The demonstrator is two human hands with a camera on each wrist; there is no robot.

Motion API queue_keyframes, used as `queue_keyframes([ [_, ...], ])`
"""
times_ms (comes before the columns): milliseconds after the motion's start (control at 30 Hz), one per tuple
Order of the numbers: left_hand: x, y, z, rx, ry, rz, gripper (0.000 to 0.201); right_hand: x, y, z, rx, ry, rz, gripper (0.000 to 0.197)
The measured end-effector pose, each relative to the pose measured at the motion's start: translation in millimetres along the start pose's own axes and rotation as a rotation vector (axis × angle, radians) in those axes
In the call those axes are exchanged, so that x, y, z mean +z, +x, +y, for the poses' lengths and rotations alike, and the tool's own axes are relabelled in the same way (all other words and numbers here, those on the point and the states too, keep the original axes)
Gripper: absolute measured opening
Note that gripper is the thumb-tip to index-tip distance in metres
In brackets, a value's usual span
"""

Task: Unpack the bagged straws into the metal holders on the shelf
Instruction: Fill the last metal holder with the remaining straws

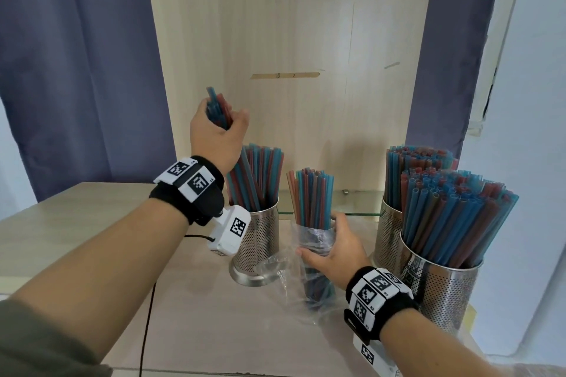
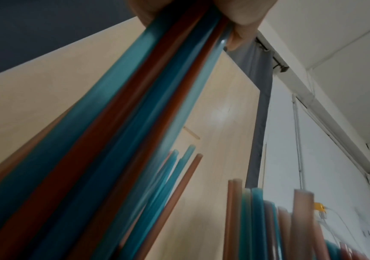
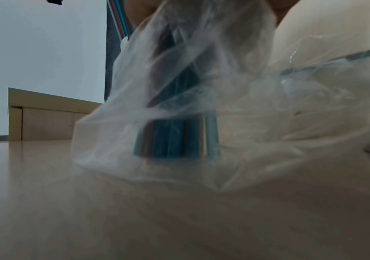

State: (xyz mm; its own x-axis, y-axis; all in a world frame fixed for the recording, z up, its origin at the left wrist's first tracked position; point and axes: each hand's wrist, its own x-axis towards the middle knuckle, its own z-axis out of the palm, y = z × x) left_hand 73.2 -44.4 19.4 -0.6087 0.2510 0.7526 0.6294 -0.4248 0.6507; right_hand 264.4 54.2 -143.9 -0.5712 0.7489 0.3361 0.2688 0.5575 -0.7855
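A bundle of blue and red straws (image 1: 218, 107) is gripped in the left hand (image 1: 216, 135), fingers curled round it, above the left holder (image 1: 259, 236) — already part-filled. Just right of that holder, the clear bag (image 1: 309, 266) of straws is held upright on the shelf (image 1: 214, 315) by the right hand (image 1: 333, 251), fingers wrapped round it.

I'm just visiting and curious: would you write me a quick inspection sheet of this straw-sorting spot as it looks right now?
Surface: pale wooden shelf, a glass ledge behind.
Job's things: three metal holders, left holder, near right holder, back right holder, all holding straws; plastic bag standing, straws still inside.
Clutter: nothing seen.
Hands: left hand grips a bunch of straws above the left holder; right hand holds the bag.
Cables: black cable from the left wrist.
Surroundings: wooden back panel, blue curtains.
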Motion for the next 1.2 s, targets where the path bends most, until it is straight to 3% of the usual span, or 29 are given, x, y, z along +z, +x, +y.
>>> queue_keyframes([
  [233,0,-3,-13,-0.076,0.06,-0.018,0.02,0,-1,1,-0.009,-0.005,-0.005,0.081],
  [467,5,-14,-33,-0.129,0.252,-0.125,0.021,0,0,1,0.006,-0.024,-0.019,0.084],
  [633,2,-21,-49,-0.156,0.383,-0.109,0.035,0,0,1,0.008,-0.03,-0.031,0.084],
  [867,-3,-20,-43,-0.201,0.493,-0.089,0.026,2,3,4,0.01,-0.038,-0.024,0.087],
  [900,-4,-18,-47,-0.231,0.471,-0.09,0.029,2,3,4,0.007,-0.037,-0.02,0.086],
  [1000,-7,-12,-63,-0.315,0.469,-0.084,0.075,2,3,5,0.001,-0.033,-0.024,0.086],
  [1100,-6,-11,-66,-0.258,0.53,-0.133,0.087,2,3,6,-0.009,-0.038,-0.027,0.083],
  [1200,-7,-15,-73,-0.116,0.64,-0.215,0.07,3,4,8,-0.001,-0.031,-0.037,0.084],
])
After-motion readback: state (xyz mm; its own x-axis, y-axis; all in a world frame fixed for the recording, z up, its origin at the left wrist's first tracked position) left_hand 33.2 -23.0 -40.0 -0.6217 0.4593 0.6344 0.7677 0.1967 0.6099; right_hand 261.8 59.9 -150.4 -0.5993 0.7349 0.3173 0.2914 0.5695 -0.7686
